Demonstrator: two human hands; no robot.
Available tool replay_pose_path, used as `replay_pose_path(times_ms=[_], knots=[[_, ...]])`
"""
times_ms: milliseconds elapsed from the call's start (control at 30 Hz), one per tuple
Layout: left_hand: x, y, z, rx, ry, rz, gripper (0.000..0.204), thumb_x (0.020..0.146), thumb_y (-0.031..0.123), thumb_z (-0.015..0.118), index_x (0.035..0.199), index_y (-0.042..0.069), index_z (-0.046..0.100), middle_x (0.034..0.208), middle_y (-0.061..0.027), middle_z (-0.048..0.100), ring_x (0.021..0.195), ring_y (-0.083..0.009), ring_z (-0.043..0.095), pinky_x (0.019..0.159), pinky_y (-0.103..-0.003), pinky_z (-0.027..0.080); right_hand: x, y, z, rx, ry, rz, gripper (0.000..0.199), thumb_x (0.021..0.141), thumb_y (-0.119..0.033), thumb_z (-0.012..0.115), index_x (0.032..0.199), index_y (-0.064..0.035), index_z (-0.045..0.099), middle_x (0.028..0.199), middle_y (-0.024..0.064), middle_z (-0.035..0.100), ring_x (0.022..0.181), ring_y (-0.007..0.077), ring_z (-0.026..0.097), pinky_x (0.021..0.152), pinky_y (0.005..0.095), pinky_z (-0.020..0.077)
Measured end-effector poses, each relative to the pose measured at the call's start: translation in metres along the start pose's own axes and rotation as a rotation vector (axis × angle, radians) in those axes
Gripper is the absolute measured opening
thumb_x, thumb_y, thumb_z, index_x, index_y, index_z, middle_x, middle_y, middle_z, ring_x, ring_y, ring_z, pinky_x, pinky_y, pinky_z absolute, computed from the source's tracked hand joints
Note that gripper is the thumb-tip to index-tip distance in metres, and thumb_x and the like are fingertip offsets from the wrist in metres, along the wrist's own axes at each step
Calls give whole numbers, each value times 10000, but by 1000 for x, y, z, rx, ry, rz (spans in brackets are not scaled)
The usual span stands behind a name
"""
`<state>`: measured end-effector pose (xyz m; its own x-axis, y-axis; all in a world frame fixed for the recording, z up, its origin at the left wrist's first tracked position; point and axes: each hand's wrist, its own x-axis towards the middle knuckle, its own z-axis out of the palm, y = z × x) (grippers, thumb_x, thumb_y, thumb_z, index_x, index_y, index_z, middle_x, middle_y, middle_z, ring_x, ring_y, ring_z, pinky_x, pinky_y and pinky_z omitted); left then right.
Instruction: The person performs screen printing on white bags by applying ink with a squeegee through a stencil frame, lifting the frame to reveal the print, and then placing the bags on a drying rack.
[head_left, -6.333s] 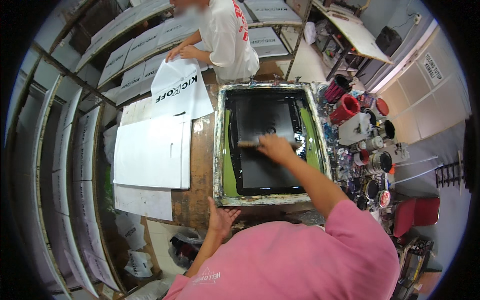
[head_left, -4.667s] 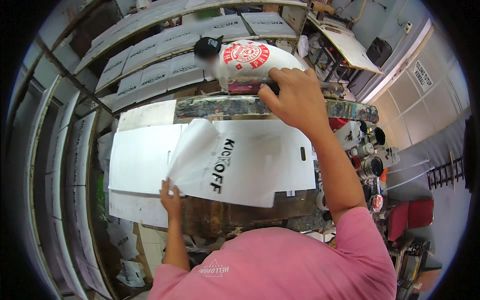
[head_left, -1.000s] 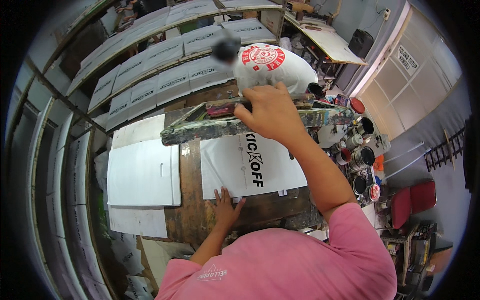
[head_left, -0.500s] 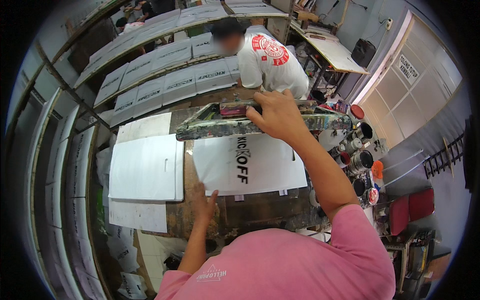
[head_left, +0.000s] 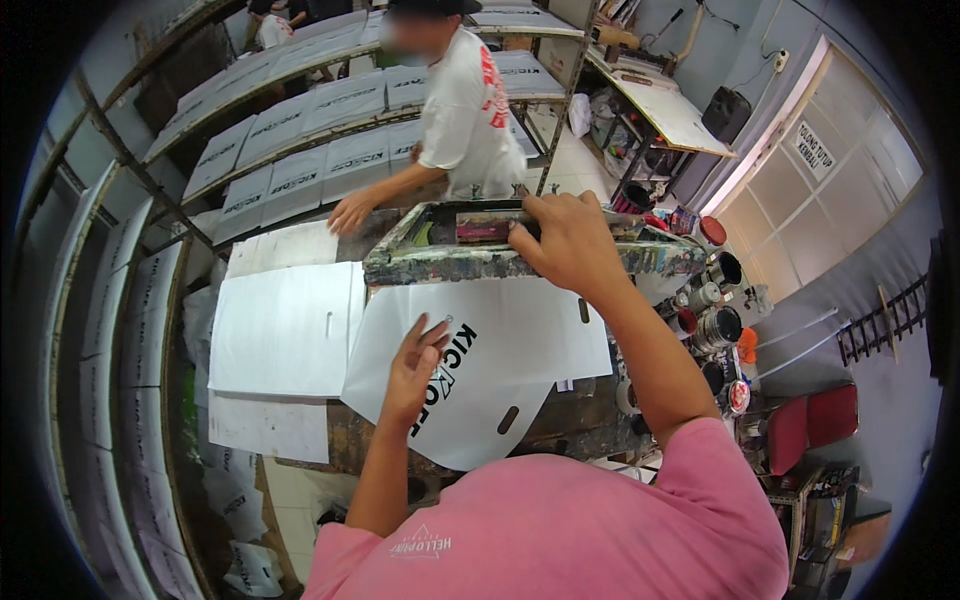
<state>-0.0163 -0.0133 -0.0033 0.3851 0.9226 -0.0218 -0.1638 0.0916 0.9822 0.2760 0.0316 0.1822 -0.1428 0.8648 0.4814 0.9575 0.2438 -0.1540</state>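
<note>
My right hand [head_left: 565,240] is closed on the near bar of a raised, ink-stained screen-printing frame [head_left: 450,264]. A squeegee with a reddish handle [head_left: 483,228] lies in the frame by my thumb; whether I also grip it, I cannot tell. Below the frame is a white plastic bag [head_left: 480,440] with black lettering and a cut-out handle hole. It lies askew, its lower corner over the table's near edge. Over its print is my left hand [head_left: 408,370], fingers apart. Another white bag [head_left: 565,345] lies flat beneath it.
Left of the bags is a stack of white bags [head_left: 270,330]. Across the table [head_left: 575,430] a co-worker in a white shirt [head_left: 465,125] reaches toward a pale board [head_left: 285,250]. Ink pots [head_left: 718,325] crowd the right side. Racks of printed bags [head_left: 330,160] stand behind and left.
The printed bag has turned and slid toward me, uncovering another bag. My left hand has moved up over it. The co-worker has straightened, shifted left and stretched out an arm.
</note>
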Motion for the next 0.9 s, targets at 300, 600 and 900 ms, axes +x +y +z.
replay_pose_path(times_ms=[300, 600, 900], knots=[[10, -3, 42, -753, -412, 292, 865, 1017, 788, 381, 1480, 62, 468, 1517, -240, 572, 1476, -426, 489, 1273, -605, 341, -65, -11, 30, -37, 96, -68, 309, 863, -354, 706, 942, -57, 672, 857, 117, 606, 851, 328, 596, 857, 479, 415], [-73, -57, 42, -829, 129, -480, 982, 978, 836, 455, 1576, 58, 412, 1484, -166, 580, 1339, -340, 596, 1221, -528, 424, -187, -31, 88, -78, -359, -21, 627, 928, -438, 729, 1403, -41, 632, 1081, 107, 638, 1064, 289, 586, 933, 452, 421], [-90, -143, 25, -808, 247, -700, 1135, 891, 906, 537, 1607, 42, 361, 1537, -233, 475, 1346, -393, 563, 1177, -522, 469, -250, 1, 163, 218, -659, 98, 456, 941, -446, 745, 1290, -152, 720, 1140, 78, 677, 1126, 296, 636, 920, 465, 530]])
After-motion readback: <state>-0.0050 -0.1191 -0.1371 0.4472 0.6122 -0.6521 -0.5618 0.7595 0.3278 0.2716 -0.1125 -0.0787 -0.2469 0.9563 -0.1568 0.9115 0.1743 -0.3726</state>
